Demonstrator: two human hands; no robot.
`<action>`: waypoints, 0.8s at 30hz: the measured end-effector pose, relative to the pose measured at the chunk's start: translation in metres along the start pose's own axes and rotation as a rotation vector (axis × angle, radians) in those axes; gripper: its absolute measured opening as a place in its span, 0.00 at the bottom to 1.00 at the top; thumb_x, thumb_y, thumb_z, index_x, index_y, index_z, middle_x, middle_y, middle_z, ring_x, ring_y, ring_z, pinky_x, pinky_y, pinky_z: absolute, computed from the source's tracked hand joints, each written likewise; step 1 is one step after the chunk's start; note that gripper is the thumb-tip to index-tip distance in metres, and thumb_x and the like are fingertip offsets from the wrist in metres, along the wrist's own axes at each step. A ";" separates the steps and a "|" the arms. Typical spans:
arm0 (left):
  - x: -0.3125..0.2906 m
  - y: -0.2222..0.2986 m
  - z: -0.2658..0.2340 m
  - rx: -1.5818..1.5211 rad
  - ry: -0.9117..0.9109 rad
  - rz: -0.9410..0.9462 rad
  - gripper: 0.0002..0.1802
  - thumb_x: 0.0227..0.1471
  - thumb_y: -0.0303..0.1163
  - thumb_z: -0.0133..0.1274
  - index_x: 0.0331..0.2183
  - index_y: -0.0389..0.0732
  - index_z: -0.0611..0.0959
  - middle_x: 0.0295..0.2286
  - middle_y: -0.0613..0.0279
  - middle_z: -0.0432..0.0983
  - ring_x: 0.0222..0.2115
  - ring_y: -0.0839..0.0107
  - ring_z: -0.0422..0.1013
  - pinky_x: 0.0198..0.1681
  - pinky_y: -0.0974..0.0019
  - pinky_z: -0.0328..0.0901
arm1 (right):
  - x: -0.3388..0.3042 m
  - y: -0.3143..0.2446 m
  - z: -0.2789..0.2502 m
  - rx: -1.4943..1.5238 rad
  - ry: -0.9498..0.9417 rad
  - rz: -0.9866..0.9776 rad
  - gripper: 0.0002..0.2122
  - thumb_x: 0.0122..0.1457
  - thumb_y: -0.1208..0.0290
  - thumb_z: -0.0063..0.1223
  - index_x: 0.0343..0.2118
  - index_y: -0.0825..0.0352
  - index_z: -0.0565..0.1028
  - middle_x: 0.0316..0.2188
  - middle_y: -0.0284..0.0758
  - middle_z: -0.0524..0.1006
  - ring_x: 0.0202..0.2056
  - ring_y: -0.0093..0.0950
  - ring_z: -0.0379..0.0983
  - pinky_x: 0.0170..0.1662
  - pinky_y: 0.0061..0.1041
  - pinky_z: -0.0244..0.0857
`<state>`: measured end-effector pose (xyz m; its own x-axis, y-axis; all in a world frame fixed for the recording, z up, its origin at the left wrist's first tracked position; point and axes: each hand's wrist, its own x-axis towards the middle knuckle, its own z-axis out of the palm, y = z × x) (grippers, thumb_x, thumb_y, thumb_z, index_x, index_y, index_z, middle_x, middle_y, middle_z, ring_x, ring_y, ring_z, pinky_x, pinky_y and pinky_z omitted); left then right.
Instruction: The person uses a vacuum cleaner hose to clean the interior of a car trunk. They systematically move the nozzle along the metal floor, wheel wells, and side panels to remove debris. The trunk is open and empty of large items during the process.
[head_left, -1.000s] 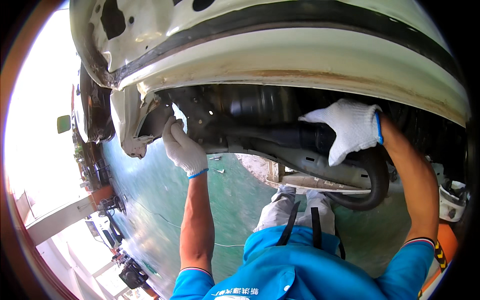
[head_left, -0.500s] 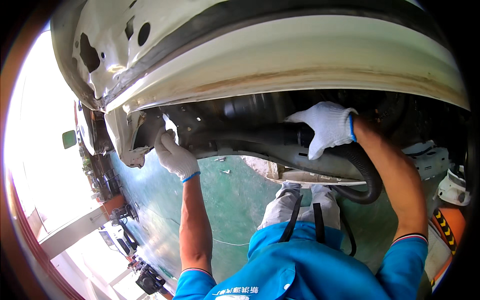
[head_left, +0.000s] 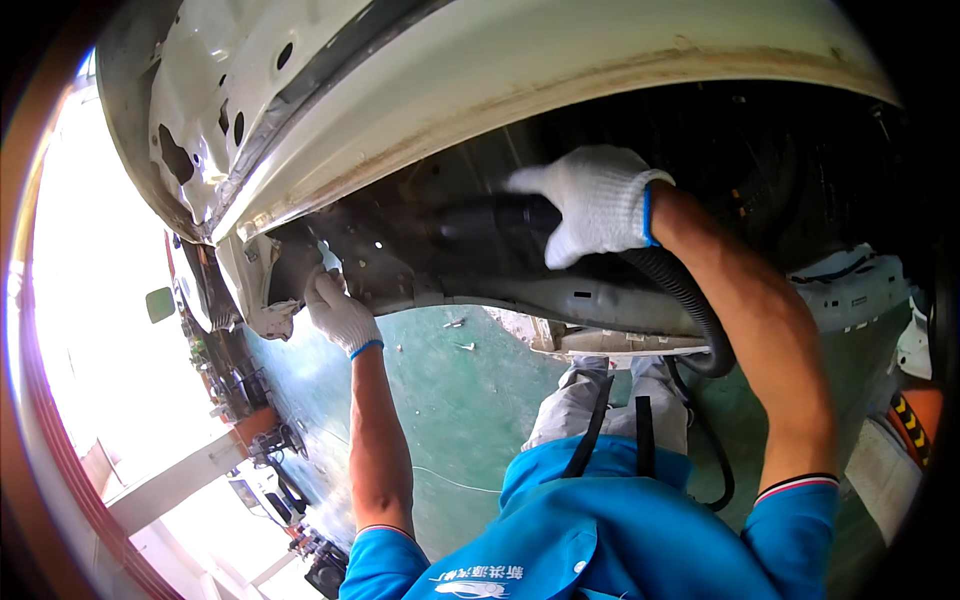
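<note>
Tube handling under an off-white car panel [head_left: 480, 90], two hands on it or near it. Best practice, I'd judge: support the black tube [head_left: 480, 218] firmly without crushing it, angle it along the dark cavity [head_left: 790, 150], give the ribbed hose [head_left: 685, 290] a loose bend with no kink, and mind the ragged-looking white metal piece [head_left: 248, 280]. Left hand [head_left: 342, 315] should brace lightly, fingertips clear of sharp edges.

Grip: right hand [head_left: 603, 200], gloved, looks clamped around the tube, thumb on the near side, fingers on the far side, fingertips blurred. Tube lies across that palm and reaches left out of the grip into shadow; ribbed hose comes out below the wrist and curves down beside the grey trousers [head_left: 563, 405]. Left fingers bunched together by the white metal piece; can't tell if they pinch anything. Tube's far end too dark to see.
</note>
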<state>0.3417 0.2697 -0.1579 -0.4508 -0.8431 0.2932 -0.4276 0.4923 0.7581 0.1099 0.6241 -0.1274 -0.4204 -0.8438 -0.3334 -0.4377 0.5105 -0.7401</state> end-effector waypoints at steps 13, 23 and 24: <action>-0.078 0.101 -0.005 0.410 -0.275 0.820 0.47 0.43 0.34 0.76 0.64 0.35 0.75 0.58 0.44 0.76 0.60 0.46 0.72 0.67 0.43 0.64 | -0.067 0.026 -0.006 -0.076 -0.106 0.154 0.44 0.42 0.53 0.75 0.67 0.60 0.74 0.45 0.52 0.85 0.47 0.50 0.84 0.54 0.44 0.77; -0.142 0.098 0.127 0.455 -0.926 0.822 0.22 0.30 0.35 0.72 0.34 0.44 0.87 0.33 0.59 0.79 0.37 0.53 0.79 0.42 0.51 0.74 | -0.114 0.008 0.051 -0.640 0.117 0.135 0.33 0.64 0.66 0.62 0.73 0.48 0.67 0.47 0.43 0.79 0.38 0.37 0.83 0.37 0.38 0.81; -0.143 0.095 0.130 0.466 -0.967 0.823 0.24 0.31 0.35 0.72 0.38 0.44 0.87 0.35 0.58 0.79 0.39 0.53 0.79 0.43 0.50 0.74 | -0.111 0.012 0.057 -0.656 0.087 0.129 0.32 0.65 0.67 0.60 0.72 0.48 0.67 0.47 0.43 0.79 0.39 0.36 0.83 0.36 0.37 0.81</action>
<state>0.2632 0.4652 -0.2035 -0.9865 0.1231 -0.1080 0.0943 0.9663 0.2395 0.1967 0.7140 -0.1325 -0.5523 -0.7668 -0.3271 -0.7601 0.6243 -0.1801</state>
